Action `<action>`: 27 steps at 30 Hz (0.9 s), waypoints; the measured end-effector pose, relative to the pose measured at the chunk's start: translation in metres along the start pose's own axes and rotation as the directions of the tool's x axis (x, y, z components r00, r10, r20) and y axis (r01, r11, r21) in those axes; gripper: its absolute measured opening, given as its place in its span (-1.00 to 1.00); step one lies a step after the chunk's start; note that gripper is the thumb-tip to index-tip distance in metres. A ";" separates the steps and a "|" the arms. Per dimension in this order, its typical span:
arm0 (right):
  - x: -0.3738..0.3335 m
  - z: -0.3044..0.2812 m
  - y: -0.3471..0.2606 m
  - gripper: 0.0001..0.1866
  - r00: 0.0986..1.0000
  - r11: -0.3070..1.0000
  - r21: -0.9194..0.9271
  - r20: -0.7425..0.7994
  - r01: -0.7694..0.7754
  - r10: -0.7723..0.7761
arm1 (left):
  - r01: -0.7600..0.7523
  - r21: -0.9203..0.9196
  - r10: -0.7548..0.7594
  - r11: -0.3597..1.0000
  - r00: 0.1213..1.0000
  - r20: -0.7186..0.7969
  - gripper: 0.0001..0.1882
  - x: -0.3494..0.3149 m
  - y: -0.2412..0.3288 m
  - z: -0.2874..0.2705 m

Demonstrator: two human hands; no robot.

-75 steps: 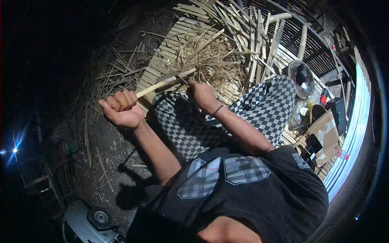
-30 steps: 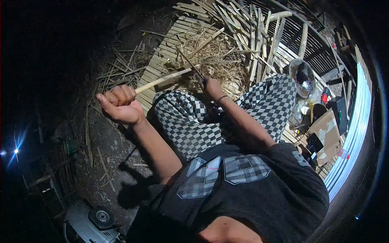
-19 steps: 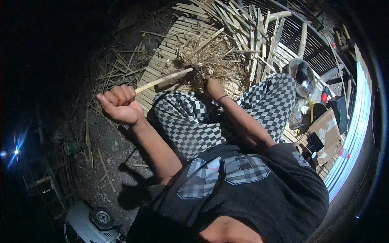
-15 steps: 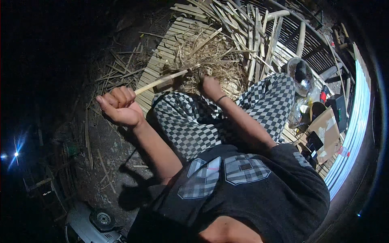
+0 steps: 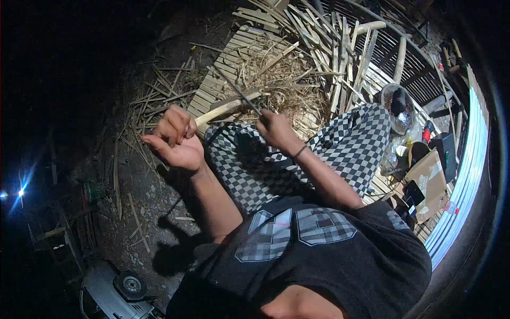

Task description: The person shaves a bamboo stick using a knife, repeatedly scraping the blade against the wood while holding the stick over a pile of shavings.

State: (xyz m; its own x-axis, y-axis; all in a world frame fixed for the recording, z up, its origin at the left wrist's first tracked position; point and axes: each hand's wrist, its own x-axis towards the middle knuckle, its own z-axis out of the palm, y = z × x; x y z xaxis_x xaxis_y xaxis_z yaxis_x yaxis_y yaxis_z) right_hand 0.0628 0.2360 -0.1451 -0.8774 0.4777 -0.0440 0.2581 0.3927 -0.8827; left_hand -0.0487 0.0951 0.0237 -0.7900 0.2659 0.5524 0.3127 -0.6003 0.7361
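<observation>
My left hand (image 5: 174,139) is closed around the near end of a pale bamboo strip (image 5: 226,110), which slants away up to the right over my lap. In my closed right hand (image 5: 278,131) is a knife; its long, narrow dark blade (image 5: 238,91) points up and left and crosses over the strip's far part. Whether blade and strip touch, I cannot tell. The knife's handle is hidden by my fingers. Beyond both hands lies a heap of thin curled shavings (image 5: 276,74) on a slatted bamboo platform (image 5: 204,96).
Many split bamboo strips (image 5: 340,58) are piled at the far right of the shavings. Loose sticks (image 5: 164,87) litter the ground at left. Right of my checkered knees are a round container (image 5: 397,106), a cardboard piece (image 5: 429,183) and corrugated sheeting (image 5: 470,170). A vehicle (image 5: 114,292) stands at lower left.
My right hand has turned, and the knife's blade now shows clearly, pointing up and left across the strip. My left hand has shifted slightly right and its fingers have tilted.
</observation>
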 end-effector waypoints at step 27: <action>-0.016 0.002 -0.077 -0.72 0.942 0.947 -0.086 -0.111 0.309 -0.317 | -0.052 0.114 0.066 0.992 0.990 -0.126 -0.39 0.000 -0.006 0.022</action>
State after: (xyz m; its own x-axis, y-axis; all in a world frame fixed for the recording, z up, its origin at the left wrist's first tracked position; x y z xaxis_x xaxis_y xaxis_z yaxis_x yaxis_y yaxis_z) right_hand 0.0565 0.1965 -0.0774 -0.8632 0.4128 0.2908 0.0083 0.5874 -0.8092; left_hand -0.0388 0.1155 0.0276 -0.8275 0.1286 0.5466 0.4116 -0.5233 0.7462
